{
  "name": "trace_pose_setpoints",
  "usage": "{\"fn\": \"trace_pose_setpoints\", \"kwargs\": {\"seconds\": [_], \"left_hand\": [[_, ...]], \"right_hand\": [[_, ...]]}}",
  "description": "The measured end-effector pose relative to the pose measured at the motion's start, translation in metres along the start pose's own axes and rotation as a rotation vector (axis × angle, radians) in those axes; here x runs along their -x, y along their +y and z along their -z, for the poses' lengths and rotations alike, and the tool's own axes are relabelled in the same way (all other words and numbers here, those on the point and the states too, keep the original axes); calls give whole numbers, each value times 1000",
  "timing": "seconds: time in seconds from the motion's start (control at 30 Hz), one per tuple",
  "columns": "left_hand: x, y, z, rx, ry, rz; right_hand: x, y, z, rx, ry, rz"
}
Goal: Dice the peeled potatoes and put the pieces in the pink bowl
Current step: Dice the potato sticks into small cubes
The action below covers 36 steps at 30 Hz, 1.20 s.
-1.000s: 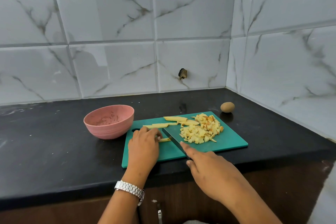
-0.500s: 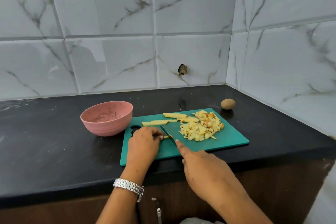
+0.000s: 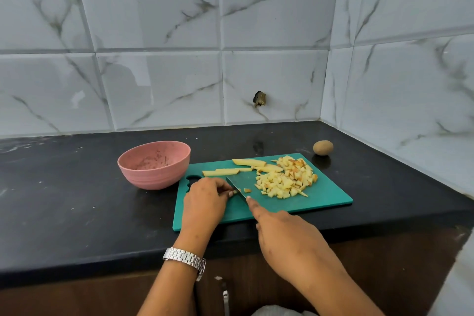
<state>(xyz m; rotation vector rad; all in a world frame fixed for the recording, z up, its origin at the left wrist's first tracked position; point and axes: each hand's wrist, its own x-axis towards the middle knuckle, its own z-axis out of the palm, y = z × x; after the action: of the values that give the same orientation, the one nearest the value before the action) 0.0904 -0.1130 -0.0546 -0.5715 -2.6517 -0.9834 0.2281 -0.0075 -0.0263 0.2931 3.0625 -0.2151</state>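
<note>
A green cutting board [image 3: 325, 199] lies on the black counter. On it sit a heap of diced potato [image 3: 286, 179] and several long potato strips [image 3: 225, 171] behind the blade. My left hand [image 3: 204, 199] pinches the short end of a potato strip [image 3: 234, 192] against the board. My right hand [image 3: 284, 236] grips the knife [image 3: 237, 185], forefinger stretched along its spine, with the blade down right beside my left fingertips. One small cut piece [image 3: 247, 190] lies just right of the blade. The pink bowl [image 3: 154, 164] stands left of the board, with only specks inside.
A whole brown unpeeled potato [image 3: 323, 147] rests on the counter behind the board's right corner. Marble-tiled walls close the back and right side. The counter's front edge runs just below the board.
The strip under my left fingers has grown shorter as the knife chopped along it. A fresh cut piece now lies right of the blade. Both hands stayed in place.
</note>
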Motion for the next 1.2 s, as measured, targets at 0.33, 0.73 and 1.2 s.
{"fn": "trace_pose_setpoints", "kwargs": {"seconds": [0.33,0.73,1.2], "left_hand": [[7,2,4,55,83,17],[14,3,8,20,128,50],[32,-5,11,-26,217,38]], "right_hand": [[2,3,4,-21,100,31],[-4,-4,-1,-12,95,37],[7,-6,0,-18,85,92]]}}
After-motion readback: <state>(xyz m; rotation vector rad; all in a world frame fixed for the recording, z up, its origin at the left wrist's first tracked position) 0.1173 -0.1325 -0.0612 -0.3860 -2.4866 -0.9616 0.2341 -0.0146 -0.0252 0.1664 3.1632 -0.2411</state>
